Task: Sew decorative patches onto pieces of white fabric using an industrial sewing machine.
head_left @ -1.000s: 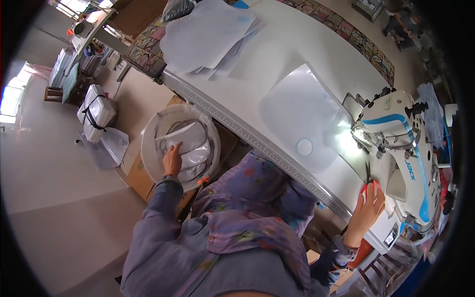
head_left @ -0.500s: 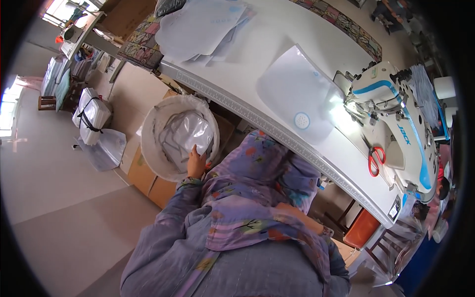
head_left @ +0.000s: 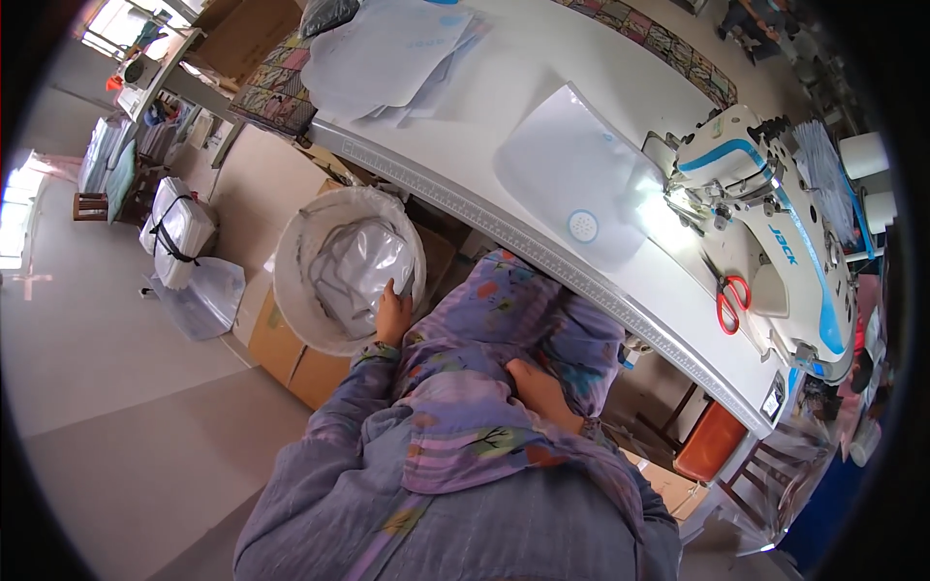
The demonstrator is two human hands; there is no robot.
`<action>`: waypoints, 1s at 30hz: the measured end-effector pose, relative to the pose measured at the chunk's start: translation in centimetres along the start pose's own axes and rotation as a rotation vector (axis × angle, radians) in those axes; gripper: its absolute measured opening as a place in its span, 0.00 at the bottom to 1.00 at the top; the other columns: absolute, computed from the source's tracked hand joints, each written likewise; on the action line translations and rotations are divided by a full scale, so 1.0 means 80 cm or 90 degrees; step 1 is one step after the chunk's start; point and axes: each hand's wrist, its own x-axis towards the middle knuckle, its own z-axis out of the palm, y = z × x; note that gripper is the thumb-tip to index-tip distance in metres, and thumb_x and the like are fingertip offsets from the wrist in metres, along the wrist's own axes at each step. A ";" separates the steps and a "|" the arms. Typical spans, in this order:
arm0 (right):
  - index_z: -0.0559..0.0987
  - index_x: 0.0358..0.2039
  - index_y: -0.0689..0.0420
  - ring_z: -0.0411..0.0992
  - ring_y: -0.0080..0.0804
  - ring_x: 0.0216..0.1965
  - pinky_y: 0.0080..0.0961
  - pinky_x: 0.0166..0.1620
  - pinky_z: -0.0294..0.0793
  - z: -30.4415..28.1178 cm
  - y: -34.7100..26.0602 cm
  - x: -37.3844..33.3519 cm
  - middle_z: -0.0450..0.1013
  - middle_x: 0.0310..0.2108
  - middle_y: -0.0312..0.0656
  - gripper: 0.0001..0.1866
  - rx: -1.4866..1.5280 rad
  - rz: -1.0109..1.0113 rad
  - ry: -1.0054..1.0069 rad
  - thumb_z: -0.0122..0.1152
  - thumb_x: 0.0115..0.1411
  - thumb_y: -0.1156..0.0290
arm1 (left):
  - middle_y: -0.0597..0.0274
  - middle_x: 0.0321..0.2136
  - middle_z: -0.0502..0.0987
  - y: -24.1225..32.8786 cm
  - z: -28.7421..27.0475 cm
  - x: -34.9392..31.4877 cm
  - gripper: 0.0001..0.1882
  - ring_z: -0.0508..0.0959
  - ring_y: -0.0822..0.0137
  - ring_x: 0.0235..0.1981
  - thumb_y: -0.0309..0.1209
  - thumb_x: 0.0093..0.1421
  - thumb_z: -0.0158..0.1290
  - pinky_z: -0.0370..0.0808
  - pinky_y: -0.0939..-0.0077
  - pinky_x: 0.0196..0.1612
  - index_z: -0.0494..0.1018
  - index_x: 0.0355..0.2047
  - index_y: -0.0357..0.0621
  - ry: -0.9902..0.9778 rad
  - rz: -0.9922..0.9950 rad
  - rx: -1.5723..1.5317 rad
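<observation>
A: What is the setting?

B: A sewing workroom seen from above, with a long white table (head_left: 542, 116) curving across the top and a pale bare floor (head_left: 107, 387) to the left.

A: Where are the hands?

B: The left hand (head_left: 392, 312) reaches into a round white bin (head_left: 291, 290) standing just beside the table's near edge. It rests on a clear plastic bag (head_left: 363, 271) lying inside the bin, with the fingers curled over the bag's edge. The right hand (head_left: 538, 387) lies flat on the person's lap, fingers loosely spread on patterned purple fabric (head_left: 523, 310), gripping nothing.

A: What surrounds the bin?

B: Brown cardboard boxes (head_left: 291, 358) sit under and behind it. Further left on the floor are wrapped white bundles (head_left: 179, 232).

A: And on the table?

B: A sheet of white cloth (head_left: 572, 174) lies near a white and blue sewing machine (head_left: 775, 223), with red-handled scissors (head_left: 731, 300) on the machine's bed. A stack of white pieces (head_left: 387, 53) lies at the far end
</observation>
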 end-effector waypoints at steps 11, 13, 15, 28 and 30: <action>0.73 0.50 0.55 0.76 0.46 0.45 0.41 0.42 0.80 0.012 -0.001 0.013 0.72 0.41 0.43 0.15 -0.088 -0.211 -0.044 0.55 0.63 0.68 | 0.39 0.50 0.76 0.009 -0.034 -0.002 0.38 0.79 0.43 0.47 0.37 0.66 0.58 0.77 0.54 0.49 0.57 0.72 0.40 -0.027 -0.014 0.017; 0.73 0.47 0.54 0.77 0.45 0.41 0.41 0.38 0.80 0.021 0.000 0.018 0.71 0.36 0.42 0.14 -0.124 -0.236 0.020 0.56 0.62 0.67 | 0.42 0.49 0.76 -0.002 -0.037 0.002 0.37 0.82 0.55 0.35 0.35 0.67 0.58 0.79 0.62 0.44 0.56 0.72 0.40 0.000 0.059 0.037; 0.74 0.47 0.54 0.77 0.45 0.40 0.41 0.38 0.80 0.019 0.007 0.025 0.72 0.36 0.42 0.13 -0.148 -0.222 0.048 0.56 0.62 0.67 | 0.43 0.49 0.76 0.001 -0.038 0.004 0.37 0.82 0.56 0.34 0.34 0.67 0.58 0.79 0.63 0.43 0.56 0.72 0.40 0.001 0.068 0.043; 0.79 0.50 0.60 0.77 0.46 0.46 0.41 0.49 0.76 -0.262 -0.048 -0.124 0.77 0.43 0.49 0.20 0.187 0.028 -0.086 0.70 0.57 0.72 | 0.56 0.40 0.80 0.366 -0.282 -0.035 0.12 0.80 0.64 0.43 0.30 0.67 0.59 0.75 0.71 0.46 0.81 0.47 0.36 -0.617 0.319 -0.311; 0.80 0.49 0.62 0.77 0.38 0.48 0.35 0.48 0.76 -0.305 -0.080 -0.158 0.78 0.47 0.48 0.17 0.163 -0.431 -0.216 0.68 0.64 0.67 | 0.55 0.43 0.81 0.430 -0.329 -0.059 0.13 0.80 0.60 0.42 0.37 0.70 0.59 0.76 0.66 0.39 0.82 0.42 0.39 -0.877 0.793 -0.600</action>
